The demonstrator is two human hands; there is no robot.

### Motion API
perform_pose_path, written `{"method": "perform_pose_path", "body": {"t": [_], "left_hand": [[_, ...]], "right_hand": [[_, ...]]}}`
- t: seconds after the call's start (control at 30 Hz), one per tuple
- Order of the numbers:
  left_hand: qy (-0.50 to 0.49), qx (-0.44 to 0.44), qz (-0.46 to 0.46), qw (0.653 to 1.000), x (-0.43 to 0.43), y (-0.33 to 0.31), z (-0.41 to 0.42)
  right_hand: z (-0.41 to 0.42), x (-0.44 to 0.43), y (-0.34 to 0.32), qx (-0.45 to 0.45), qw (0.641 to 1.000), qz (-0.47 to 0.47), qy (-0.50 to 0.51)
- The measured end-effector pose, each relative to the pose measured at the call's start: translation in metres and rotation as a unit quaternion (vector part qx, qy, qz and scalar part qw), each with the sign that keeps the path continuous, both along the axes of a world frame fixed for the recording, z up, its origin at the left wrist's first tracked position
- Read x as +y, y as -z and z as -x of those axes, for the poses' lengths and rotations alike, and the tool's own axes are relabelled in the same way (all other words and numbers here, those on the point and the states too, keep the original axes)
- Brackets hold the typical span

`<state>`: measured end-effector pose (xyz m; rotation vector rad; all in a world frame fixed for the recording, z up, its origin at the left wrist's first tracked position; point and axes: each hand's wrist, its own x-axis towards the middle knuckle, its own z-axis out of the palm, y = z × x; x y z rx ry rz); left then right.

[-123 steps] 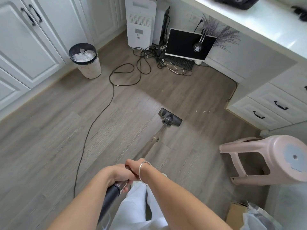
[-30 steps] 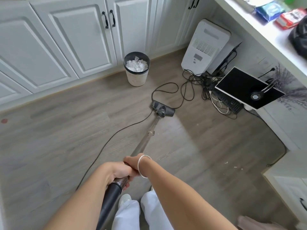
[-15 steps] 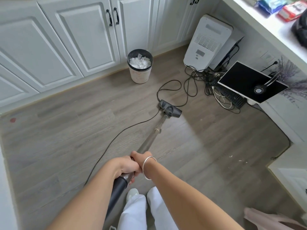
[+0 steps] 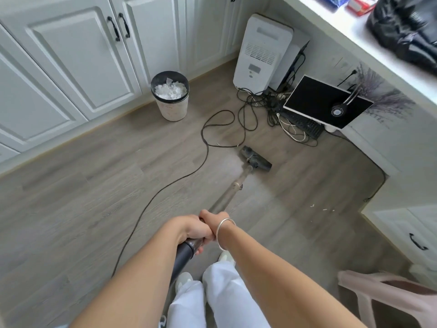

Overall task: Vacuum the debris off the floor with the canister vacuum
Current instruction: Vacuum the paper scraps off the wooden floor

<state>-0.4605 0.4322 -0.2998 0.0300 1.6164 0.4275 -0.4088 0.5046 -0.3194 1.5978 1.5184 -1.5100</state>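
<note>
Both hands grip the vacuum wand [image 4: 233, 189] at its upper end. My left hand [image 4: 192, 229] is wrapped around the handle where the black hose [image 4: 182, 256] joins. My right hand [image 4: 214, 217], with a silver bangle on the wrist, closes on the wand just ahead of it. The dark floor head [image 4: 255, 159] lies flat on the grey wood floor [image 4: 82, 197], out in front of me. A few pale crumbs of debris [image 4: 322, 207] lie on the floor to the right of the wand, near the drawer unit. The canister is out of sight.
The vacuum's black cord [image 4: 165, 188] runs across the floor to a tangle of cables [image 4: 255, 110] by a white appliance [image 4: 262, 53] and a monitor [image 4: 324, 101] on the floor. A full bin [image 4: 170, 97] stands by the cabinets. A pink stool [image 4: 387, 301] is at lower right.
The floor head has slid right and nearer the cable loop, away from the bin. My view has swung right, bringing the stool and drawer unit into view. Both hands kept their grip.
</note>
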Motion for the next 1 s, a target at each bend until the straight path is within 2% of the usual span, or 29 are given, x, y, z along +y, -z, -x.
{"method": "perform_pose_path", "body": {"t": [0.37, 0.6, 0.77, 1.0], "left_hand": [[0.042, -0.009, -0.016, 0.999, 0.098, 0.008, 0.001], [0.033, -0.015, -0.017, 0.999, 0.15, 0.009, -0.003], [0.031, -0.021, 0.001, 0.999, 0.157, 0.014, 0.0], [0.011, -0.028, 0.021, 0.999, 0.122, 0.01, 0.014]], "right_hand": [[-0.008, 0.097, 0.004, -0.004, 0.999, -0.001, 0.044], [-0.009, 0.149, 0.011, -0.016, 1.0, -0.008, 0.008], [-0.005, 0.158, 0.011, -0.018, 1.0, 0.009, -0.009], [0.008, 0.13, 0.013, -0.017, 0.998, 0.054, -0.04]]}}
